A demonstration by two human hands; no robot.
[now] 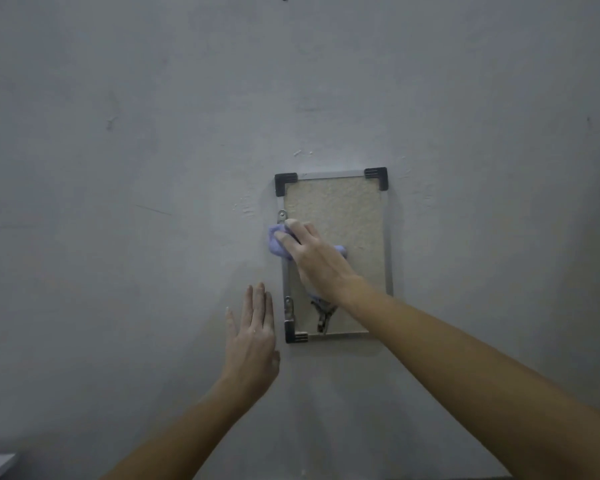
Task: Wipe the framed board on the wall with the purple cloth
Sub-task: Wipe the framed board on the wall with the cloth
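A small rectangular framed board (pixel 343 216) hangs upright on a dull grey plaster wall (pixel 118 168) that is scuffed and pitted in places. Its face is a coarse, speckled tan, like cork, edged by a thin silvery metal frame with black plastic corner caps. The right hand (pixel 312 254) presses a bunched, soft purple cloth (pixel 276 242) against the board's left edge, fingers curled over the cloth and gripping it; the cloth bulges past the frame onto the wall. The left hand (pixel 253 336) lies flat and open against the wall just beside the board's lower left corner, fingers straight and together, holding nothing. A metal clip (pixel 323 315) shows near the board's bottom.
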